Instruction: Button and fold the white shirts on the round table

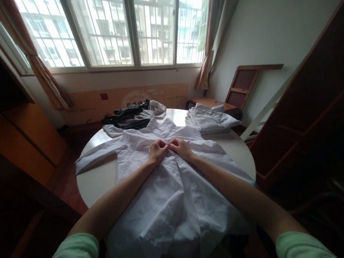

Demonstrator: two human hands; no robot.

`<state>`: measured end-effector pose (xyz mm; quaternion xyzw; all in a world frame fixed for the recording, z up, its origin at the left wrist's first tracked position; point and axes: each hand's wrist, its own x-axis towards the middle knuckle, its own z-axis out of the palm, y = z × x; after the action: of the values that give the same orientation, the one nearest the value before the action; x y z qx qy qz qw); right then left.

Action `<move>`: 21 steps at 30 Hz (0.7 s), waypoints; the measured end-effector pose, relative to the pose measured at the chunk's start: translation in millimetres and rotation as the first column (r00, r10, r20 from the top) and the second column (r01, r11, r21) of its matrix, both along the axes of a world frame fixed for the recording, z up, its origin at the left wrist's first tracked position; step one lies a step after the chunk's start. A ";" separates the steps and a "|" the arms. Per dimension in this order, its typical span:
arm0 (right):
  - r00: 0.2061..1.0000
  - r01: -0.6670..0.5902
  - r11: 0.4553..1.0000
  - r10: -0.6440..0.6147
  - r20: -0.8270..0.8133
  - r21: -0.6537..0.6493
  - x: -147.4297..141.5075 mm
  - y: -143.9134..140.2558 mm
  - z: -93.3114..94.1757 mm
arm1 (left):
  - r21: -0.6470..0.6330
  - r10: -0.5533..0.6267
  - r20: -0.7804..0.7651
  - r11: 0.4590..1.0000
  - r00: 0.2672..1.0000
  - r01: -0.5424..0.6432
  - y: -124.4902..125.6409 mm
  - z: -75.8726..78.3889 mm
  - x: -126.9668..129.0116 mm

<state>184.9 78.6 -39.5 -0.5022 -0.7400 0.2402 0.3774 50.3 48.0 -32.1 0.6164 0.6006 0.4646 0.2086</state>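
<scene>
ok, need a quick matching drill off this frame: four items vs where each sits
Items:
1. white shirt
2. folded white garments
3. dark striped garment
4. hands

Places:
A. far edge of the table, nearest the window
B. pinching the shirt front just below the collar
C. spread flat across the round table
D. far right side of the table

Pairs: 1-C, 2-D, 3-A, 4-B
</scene>
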 end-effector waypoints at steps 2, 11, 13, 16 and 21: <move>0.999 -0.012 1.000 0.011 -0.031 -0.019 -0.1 0.9 -0.9 | -0.004 0.004 0.008 1.000 1.000 -0.004 0.4 -0.5 0.0; 0.969 -0.143 0.979 0.109 -0.223 -0.143 2.5 5.9 -4.6 | 0.017 -0.001 0.089 1.000 0.996 0.000 12.1 -11.8 -3.2; 0.964 -0.159 0.974 0.118 -0.239 -0.162 2.3 6.5 -5.7 | 0.001 -0.014 0.120 1.000 0.993 0.014 13.1 -13.7 -3.1; 0.965 -0.163 0.973 0.122 -0.232 -0.164 -0.5 5.7 -6.5 | -0.017 -0.022 0.098 1.000 0.995 0.024 11.6 -14.0 -1.0; 0.983 -0.026 0.988 -0.002 -0.181 -0.152 5.0 6.1 9.6 | -0.039 -0.087 -0.056 0.996 0.995 0.085 15.8 3.2 -15.4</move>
<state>189.9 84.7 -29.9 -0.5014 -0.6850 0.3437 0.4016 34.9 63.9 -28.9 0.6511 0.5876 0.4261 0.2221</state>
